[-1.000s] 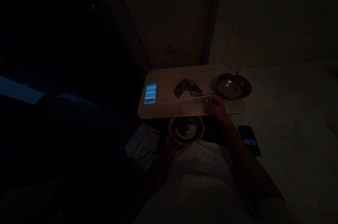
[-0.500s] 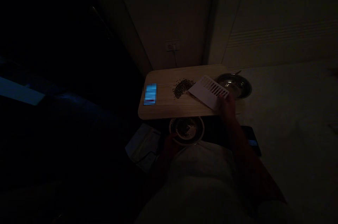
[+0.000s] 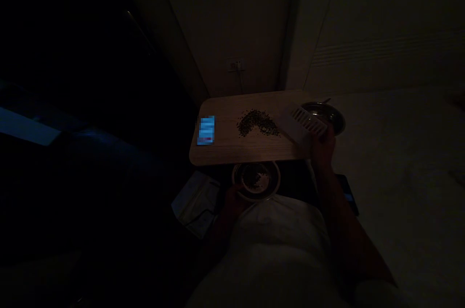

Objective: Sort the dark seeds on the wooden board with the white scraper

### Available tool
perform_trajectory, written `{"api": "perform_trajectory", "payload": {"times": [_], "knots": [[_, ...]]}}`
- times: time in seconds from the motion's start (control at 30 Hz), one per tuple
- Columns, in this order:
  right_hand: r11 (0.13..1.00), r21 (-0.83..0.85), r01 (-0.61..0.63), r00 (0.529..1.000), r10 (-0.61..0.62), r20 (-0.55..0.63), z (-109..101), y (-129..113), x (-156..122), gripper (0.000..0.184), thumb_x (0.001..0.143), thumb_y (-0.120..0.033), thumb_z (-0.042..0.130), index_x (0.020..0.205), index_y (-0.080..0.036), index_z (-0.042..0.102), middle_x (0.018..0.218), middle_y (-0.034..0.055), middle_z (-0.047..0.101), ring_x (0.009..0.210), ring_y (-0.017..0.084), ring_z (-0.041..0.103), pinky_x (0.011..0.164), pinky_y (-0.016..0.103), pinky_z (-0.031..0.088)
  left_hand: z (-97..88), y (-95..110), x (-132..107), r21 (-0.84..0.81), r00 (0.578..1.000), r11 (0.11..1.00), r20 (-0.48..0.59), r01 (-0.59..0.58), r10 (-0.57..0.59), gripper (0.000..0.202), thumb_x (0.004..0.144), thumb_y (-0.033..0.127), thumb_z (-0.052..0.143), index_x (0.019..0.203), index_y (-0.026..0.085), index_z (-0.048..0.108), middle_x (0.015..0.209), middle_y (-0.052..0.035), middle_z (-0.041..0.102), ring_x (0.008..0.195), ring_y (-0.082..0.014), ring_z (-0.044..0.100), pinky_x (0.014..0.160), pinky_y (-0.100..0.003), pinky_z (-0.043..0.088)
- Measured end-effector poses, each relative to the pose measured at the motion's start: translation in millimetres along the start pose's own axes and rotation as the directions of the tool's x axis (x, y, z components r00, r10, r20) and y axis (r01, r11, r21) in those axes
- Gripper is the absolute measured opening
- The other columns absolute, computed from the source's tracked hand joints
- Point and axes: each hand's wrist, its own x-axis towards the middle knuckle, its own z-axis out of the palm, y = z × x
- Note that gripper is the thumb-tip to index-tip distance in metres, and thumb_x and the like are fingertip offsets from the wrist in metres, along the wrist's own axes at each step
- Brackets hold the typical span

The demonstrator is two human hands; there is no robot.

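Observation:
The room is very dark. My right hand (image 3: 321, 146) is closed on a white slotted scraper (image 3: 302, 123), held tilted above the right part of a small wooden table (image 3: 225, 150), just right of a pile of small dark seeds (image 3: 256, 122). My left hand (image 3: 231, 196) grips the near rim of a metal bowl (image 3: 256, 179) held below the table's front edge, with some dark seeds inside it.
An empty metal bowl (image 3: 332, 115) stands at the table's right end, partly behind the scraper. A lit phone (image 3: 206, 130) lies on the table's left side. A dark phone (image 3: 349, 195) rests on the pale bedding to the right. A wall socket (image 3: 235, 65) is behind.
My right hand lifted the scraper from the table's front edge, swung it up over the seed pile, then drew it right toward the empty bowl. The left hand and its bowl stayed put.

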Motion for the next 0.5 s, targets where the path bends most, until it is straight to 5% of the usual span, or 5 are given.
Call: {"api": "perform_trajectory", "payload": {"times": [0.5], "knots": [[0.999, 0.032, -0.017, 0.996, 0.014, 0.093, 12.8, -15.3, -13.7, 0.038, 0.086, -0.041, 0.063, 0.12, -0.023, 0.063, 0.117, 0.0094, 0.07, 0.111, 0.028, 0.065, 0.108, 0.052, 0.05, 9.7, 2.6, -1.4, 0.028, 0.993, 1.0, -0.115, 0.008, -0.004, 0.033, 0.068, 0.018, 0.074, 0.101, 0.019, 0.075, 0.1, -0.0118, 0.081, 0.119, -0.0393, 0.069, 0.108, -0.053, 0.051]]}}
